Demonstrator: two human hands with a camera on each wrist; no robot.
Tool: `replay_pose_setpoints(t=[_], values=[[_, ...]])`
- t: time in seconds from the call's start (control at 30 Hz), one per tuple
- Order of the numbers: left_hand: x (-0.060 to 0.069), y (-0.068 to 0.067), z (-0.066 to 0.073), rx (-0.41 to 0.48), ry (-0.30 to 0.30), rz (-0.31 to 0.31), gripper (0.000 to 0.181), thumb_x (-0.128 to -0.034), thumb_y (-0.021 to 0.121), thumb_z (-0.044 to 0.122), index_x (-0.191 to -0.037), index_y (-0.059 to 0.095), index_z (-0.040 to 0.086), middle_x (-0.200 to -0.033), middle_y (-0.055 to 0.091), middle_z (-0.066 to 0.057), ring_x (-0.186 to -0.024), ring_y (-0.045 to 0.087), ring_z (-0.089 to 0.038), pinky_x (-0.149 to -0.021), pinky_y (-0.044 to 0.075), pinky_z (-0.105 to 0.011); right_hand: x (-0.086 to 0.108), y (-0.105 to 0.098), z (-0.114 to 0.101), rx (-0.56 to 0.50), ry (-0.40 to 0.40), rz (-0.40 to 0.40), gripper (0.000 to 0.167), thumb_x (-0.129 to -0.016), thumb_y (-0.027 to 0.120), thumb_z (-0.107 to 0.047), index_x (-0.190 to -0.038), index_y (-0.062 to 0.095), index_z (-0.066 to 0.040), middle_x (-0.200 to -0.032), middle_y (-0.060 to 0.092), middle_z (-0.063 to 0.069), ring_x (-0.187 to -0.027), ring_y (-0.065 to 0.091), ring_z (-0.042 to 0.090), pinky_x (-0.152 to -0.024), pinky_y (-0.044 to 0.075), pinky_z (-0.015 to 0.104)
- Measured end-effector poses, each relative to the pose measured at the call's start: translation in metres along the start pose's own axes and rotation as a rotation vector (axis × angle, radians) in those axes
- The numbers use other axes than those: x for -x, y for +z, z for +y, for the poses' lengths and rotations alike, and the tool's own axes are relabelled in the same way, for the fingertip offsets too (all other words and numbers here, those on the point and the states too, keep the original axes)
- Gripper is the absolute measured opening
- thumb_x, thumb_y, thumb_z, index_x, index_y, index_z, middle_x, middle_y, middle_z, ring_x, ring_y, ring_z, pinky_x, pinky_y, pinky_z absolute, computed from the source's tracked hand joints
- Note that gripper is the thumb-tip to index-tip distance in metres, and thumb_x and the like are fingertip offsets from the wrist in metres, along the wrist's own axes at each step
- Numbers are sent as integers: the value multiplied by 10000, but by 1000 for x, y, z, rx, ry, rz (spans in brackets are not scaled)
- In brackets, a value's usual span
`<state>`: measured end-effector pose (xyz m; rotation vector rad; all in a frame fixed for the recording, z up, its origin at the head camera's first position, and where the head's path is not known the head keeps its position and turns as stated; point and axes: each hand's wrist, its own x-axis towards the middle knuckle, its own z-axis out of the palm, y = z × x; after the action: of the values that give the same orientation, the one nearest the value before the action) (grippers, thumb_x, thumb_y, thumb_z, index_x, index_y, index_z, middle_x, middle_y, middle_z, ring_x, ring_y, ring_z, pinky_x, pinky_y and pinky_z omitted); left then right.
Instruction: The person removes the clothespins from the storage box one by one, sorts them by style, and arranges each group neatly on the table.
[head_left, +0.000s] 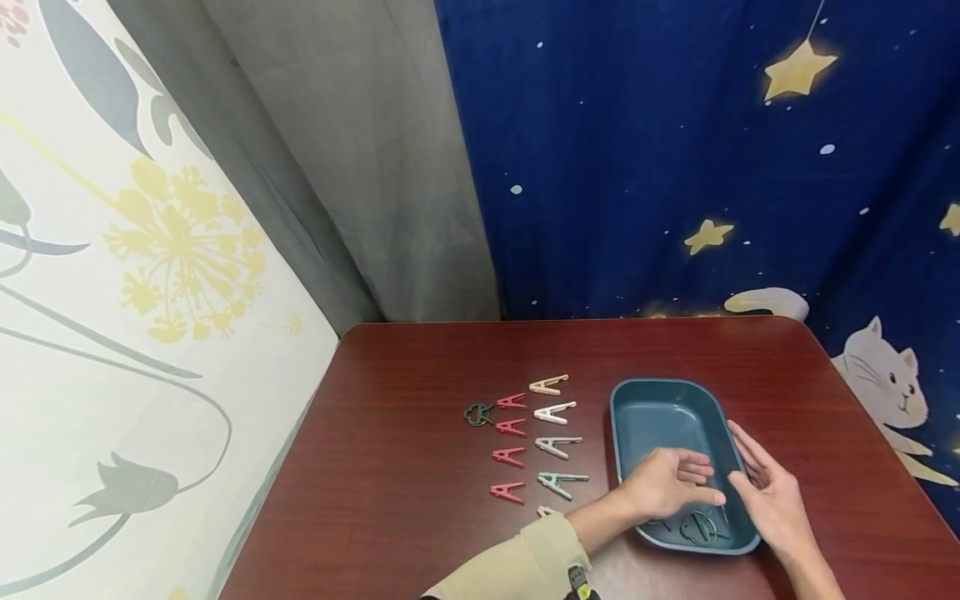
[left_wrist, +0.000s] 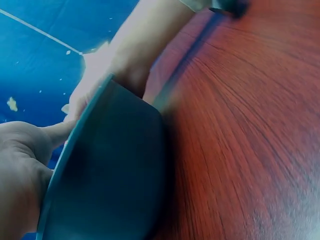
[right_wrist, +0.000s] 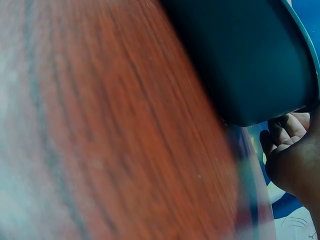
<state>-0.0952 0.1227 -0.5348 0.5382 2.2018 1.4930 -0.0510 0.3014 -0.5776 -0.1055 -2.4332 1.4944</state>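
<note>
A blue-green rectangular tray (head_left: 651, 408) rests on the right part of the table. My right hand (head_left: 776, 504) grips its right rim, thumb on the inner side and fingers outside. Over the tray's front half hovers my left hand (head_left: 663, 483), fingers loosely extended, with nothing visible in its grasp. Below it, green wire-shaped pieces (head_left: 701, 528) lie in the front of the tray, partly covered by that hand. In the left wrist view the tray's dark outer wall (left_wrist: 115, 165) stands between the hands; the right wrist view shows my right hand (right_wrist: 292, 155) against the tray wall.
Left of the tray, red clothespins (head_left: 508, 456) form one column and pale ones (head_left: 557, 447) another, with a mint-green clothespin (head_left: 561, 482) among them. A dark green wire piece (head_left: 477, 414) lies beside the red column. Curtains hang behind the table (head_left: 390, 467).
</note>
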Motion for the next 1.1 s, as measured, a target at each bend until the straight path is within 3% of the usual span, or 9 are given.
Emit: replay_pose_setpoints(t=[0.17,0.33,0.57,0.87,1.1], values=[[2,2,1,-254,-26,-18,384,-839,938,218,-1190,795,153,-975,790,164,-817,668,130,-741,468,-30,0,0,-1,-14,-22,0,648,-1016,579,62,-1629,415,-67,-1593,483,-49,-1234,456,-216,-922,396,3],[4,2,1,-364,-36,-42,335,-816,956,245,-1115,811,203,-910,778,202,-744,623,175,-705,449,-17,0,0,0,-23,-24,0,658,-1010,581,73,-1630,417,-76,-1589,483,-73,-1238,458,-216,-923,397,3],[5,2,2,-382,-52,-72,303,-781,976,184,-1033,809,202,-827,764,197,-638,578,187,-648,456,-25,0,-1,-1,-21,-10,9,652,-1003,582,70,-1622,425,-59,-1575,488,-103,-1223,461,-223,-916,397,1],[7,3,2,-454,-56,-145,280,-776,980,227,-998,814,266,-792,733,249,-627,569,202,-674,434,-9,0,0,-1,-37,-19,11,667,-990,584,88,-1621,429,-61,-1557,496,-141,-1221,473,-218,-923,401,5],[6,4,2,-556,-8,-219,314,-769,988,260,-1016,797,289,-793,700,283,-630,530,213,-659,414,-1,0,0,0,-34,-26,18,658,-993,586,86,-1617,439,-64,-1550,510,-104,-1215,483,-211,-913,412,11]])
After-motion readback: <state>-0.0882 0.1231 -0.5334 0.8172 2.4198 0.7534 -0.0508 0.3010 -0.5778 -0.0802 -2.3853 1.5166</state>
